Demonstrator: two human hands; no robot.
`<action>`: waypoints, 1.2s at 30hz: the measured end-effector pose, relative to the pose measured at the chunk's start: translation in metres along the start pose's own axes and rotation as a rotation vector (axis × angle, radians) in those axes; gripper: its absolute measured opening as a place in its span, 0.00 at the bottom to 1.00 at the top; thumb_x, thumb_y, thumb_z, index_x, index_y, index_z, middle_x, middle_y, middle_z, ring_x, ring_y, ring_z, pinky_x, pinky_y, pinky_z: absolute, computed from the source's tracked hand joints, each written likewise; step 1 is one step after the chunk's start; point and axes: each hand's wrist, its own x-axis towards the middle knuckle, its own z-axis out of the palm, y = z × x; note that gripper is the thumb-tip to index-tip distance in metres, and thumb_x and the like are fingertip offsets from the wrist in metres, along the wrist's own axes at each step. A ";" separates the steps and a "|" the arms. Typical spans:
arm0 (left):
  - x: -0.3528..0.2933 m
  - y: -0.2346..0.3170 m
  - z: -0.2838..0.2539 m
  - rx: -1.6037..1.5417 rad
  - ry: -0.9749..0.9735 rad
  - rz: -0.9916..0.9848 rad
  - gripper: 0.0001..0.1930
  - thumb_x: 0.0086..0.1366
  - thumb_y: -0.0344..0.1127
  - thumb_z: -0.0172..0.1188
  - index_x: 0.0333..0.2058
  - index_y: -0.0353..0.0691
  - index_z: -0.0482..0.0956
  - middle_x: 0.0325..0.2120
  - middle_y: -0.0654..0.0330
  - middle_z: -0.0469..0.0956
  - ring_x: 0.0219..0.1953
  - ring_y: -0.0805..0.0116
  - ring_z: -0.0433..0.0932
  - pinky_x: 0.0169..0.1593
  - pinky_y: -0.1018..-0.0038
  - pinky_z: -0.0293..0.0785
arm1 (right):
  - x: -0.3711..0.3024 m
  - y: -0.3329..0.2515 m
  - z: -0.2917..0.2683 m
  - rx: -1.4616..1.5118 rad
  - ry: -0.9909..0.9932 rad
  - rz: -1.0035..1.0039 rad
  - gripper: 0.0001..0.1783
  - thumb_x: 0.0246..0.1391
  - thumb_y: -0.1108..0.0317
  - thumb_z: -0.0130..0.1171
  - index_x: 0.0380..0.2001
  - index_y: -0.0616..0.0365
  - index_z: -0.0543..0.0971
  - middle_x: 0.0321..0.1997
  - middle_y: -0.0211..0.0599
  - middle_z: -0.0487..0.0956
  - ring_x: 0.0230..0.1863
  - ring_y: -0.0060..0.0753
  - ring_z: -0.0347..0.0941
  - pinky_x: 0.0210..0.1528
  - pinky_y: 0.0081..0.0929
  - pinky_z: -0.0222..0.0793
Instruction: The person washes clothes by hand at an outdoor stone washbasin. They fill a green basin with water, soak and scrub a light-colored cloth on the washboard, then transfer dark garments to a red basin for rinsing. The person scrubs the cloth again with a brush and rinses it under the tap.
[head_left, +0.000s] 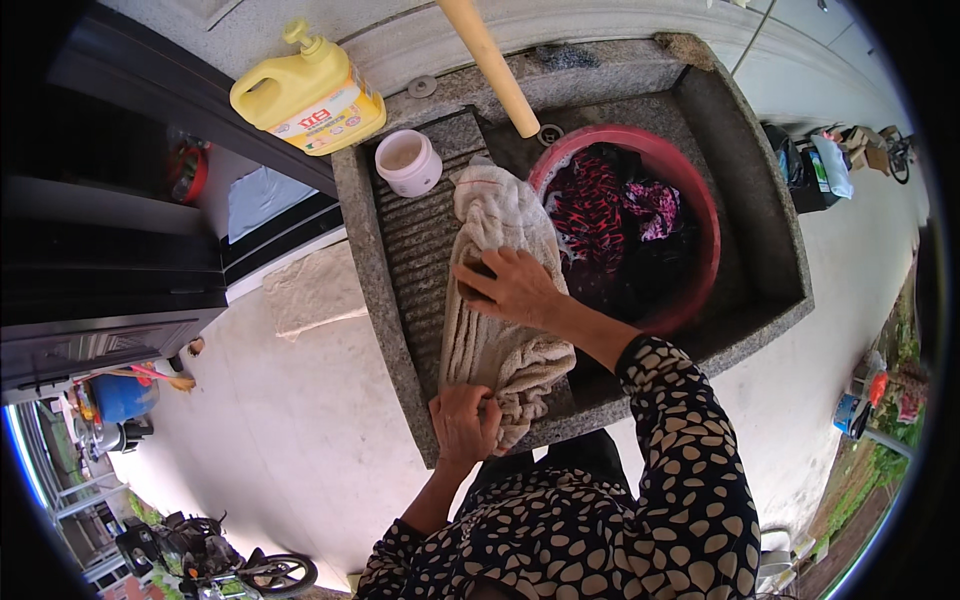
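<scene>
A wet, off-white towel [500,335] lies bunched lengthwise over the ribbed washboard [415,260] of a stone sink. My left hand [465,422] is closed on the towel's near end at the sink's front edge. Across the towel's middle, my right hand [515,287] presses down with bent fingers. Something dark shows under those fingers; I cannot make out whether it is an object or shadow. Right of the towel, a red basin [708,245] holds dark clothes [595,215] with red and pink patterns and some suds.
A small pale pink tub [408,163] stands on the washboard's far left corner. Behind it is a yellow detergent jug [310,95] with a pump. A yellowish pipe [490,65] reaches down over the stone sink [795,265]. A motorcycle [215,560] is at lower left.
</scene>
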 end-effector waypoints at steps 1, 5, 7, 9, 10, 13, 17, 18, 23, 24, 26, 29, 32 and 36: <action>-0.001 -0.002 0.000 0.005 0.009 -0.003 0.06 0.52 0.35 0.57 0.29 0.42 0.75 0.27 0.59 0.74 0.35 0.57 0.72 0.42 0.63 0.59 | -0.023 -0.022 -0.007 0.039 -0.074 -0.060 0.32 0.45 0.49 0.63 0.56 0.37 0.70 0.39 0.36 0.67 0.37 0.38 0.68 0.35 0.35 0.69; -0.005 -0.003 0.005 0.007 0.018 -0.003 0.06 0.52 0.35 0.57 0.29 0.42 0.75 0.27 0.58 0.75 0.34 0.57 0.72 0.42 0.63 0.60 | -0.054 -0.035 -0.031 0.112 -0.121 -0.129 0.35 0.42 0.47 0.65 0.57 0.35 0.70 0.40 0.35 0.67 0.38 0.36 0.69 0.38 0.33 0.68; 0.001 0.001 0.006 -0.018 0.002 -0.005 0.06 0.52 0.34 0.56 0.30 0.42 0.75 0.27 0.58 0.75 0.34 0.57 0.72 0.42 0.63 0.60 | -0.013 0.016 -0.010 -0.084 0.008 -0.034 0.32 0.43 0.49 0.65 0.55 0.37 0.71 0.39 0.36 0.68 0.38 0.38 0.70 0.33 0.33 0.70; 0.004 0.000 0.004 -0.009 -0.067 -0.026 0.08 0.52 0.37 0.61 0.30 0.42 0.76 0.27 0.59 0.75 0.34 0.57 0.72 0.41 0.63 0.60 | 0.027 0.061 0.013 -0.143 0.160 0.139 0.32 0.45 0.49 0.64 0.55 0.38 0.70 0.40 0.40 0.69 0.39 0.43 0.70 0.34 0.39 0.73; 0.007 0.000 -0.001 0.001 -0.117 -0.049 0.09 0.52 0.38 0.62 0.30 0.43 0.76 0.27 0.60 0.75 0.34 0.57 0.72 0.42 0.63 0.59 | 0.036 0.069 0.020 -0.027 0.123 0.242 0.31 0.46 0.49 0.63 0.55 0.39 0.70 0.41 0.41 0.69 0.40 0.45 0.71 0.36 0.42 0.74; 0.030 0.016 -0.009 0.112 -0.029 -0.050 0.13 0.53 0.41 0.64 0.33 0.42 0.75 0.29 0.61 0.74 0.36 0.58 0.71 0.44 0.62 0.60 | 0.028 0.083 0.020 0.327 0.145 0.552 0.28 0.51 0.51 0.62 0.56 0.44 0.73 0.47 0.40 0.72 0.45 0.40 0.72 0.44 0.35 0.72; 0.079 0.006 0.017 0.312 0.274 -0.174 0.15 0.57 0.40 0.62 0.39 0.40 0.71 0.32 0.58 0.71 0.36 0.58 0.69 0.47 0.59 0.60 | -0.006 0.087 -0.002 1.100 0.277 0.955 0.34 0.48 0.47 0.64 0.53 0.58 0.75 0.47 0.40 0.77 0.45 0.30 0.72 0.46 0.26 0.67; 0.084 -0.011 0.028 0.284 0.243 -0.172 0.16 0.57 0.40 0.61 0.40 0.40 0.70 0.34 0.56 0.70 0.37 0.57 0.69 0.47 0.59 0.61 | -0.009 0.078 -0.012 1.185 0.220 1.041 0.34 0.48 0.48 0.64 0.53 0.60 0.74 0.48 0.40 0.77 0.45 0.27 0.71 0.47 0.26 0.67; 0.100 -0.038 0.037 -0.097 0.079 -0.253 0.12 0.62 0.34 0.56 0.39 0.39 0.64 0.35 0.53 0.65 0.36 0.53 0.67 0.42 0.61 0.64 | -0.011 0.080 -0.020 1.325 0.239 0.975 0.31 0.49 0.52 0.65 0.52 0.60 0.75 0.43 0.35 0.78 0.44 0.21 0.69 0.45 0.23 0.67; 0.099 -0.039 0.033 -0.087 0.186 -0.270 0.10 0.62 0.33 0.55 0.39 0.38 0.64 0.34 0.53 0.65 0.36 0.52 0.66 0.41 0.61 0.64 | -0.006 0.082 -0.029 1.277 0.179 0.928 0.30 0.50 0.52 0.64 0.52 0.61 0.75 0.43 0.35 0.78 0.43 0.20 0.69 0.45 0.23 0.67; 0.091 -0.042 0.020 -0.067 0.407 -0.309 0.08 0.63 0.29 0.52 0.37 0.37 0.63 0.32 0.52 0.63 0.35 0.52 0.66 0.39 0.62 0.65 | 0.009 0.088 -0.042 1.181 0.051 0.828 0.30 0.51 0.52 0.64 0.51 0.62 0.75 0.43 0.33 0.78 0.43 0.20 0.69 0.45 0.22 0.67; 0.097 -0.040 0.016 0.088 0.511 -0.245 0.06 0.63 0.26 0.50 0.36 0.36 0.62 0.31 0.52 0.62 0.33 0.53 0.65 0.37 0.62 0.64 | 0.017 0.091 -0.034 1.212 0.158 0.866 0.27 0.54 0.56 0.62 0.53 0.62 0.74 0.43 0.27 0.78 0.40 0.14 0.70 0.41 0.14 0.66; 0.099 -0.038 0.010 0.083 0.627 -0.264 0.05 0.62 0.26 0.50 0.34 0.36 0.63 0.31 0.54 0.63 0.32 0.58 0.63 0.37 0.67 0.63 | 0.031 0.079 -0.055 1.337 0.342 0.842 0.27 0.54 0.54 0.62 0.52 0.62 0.75 0.39 0.27 0.78 0.37 0.15 0.69 0.39 0.16 0.67; 0.086 -0.039 -0.012 0.030 0.691 -0.385 0.08 0.60 0.26 0.52 0.38 0.36 0.65 0.33 0.54 0.65 0.36 0.56 0.65 0.42 0.66 0.63 | 0.064 0.062 -0.142 0.991 0.148 0.674 0.29 0.52 0.48 0.62 0.49 0.59 0.76 0.31 0.36 0.78 0.34 0.16 0.69 0.36 0.19 0.66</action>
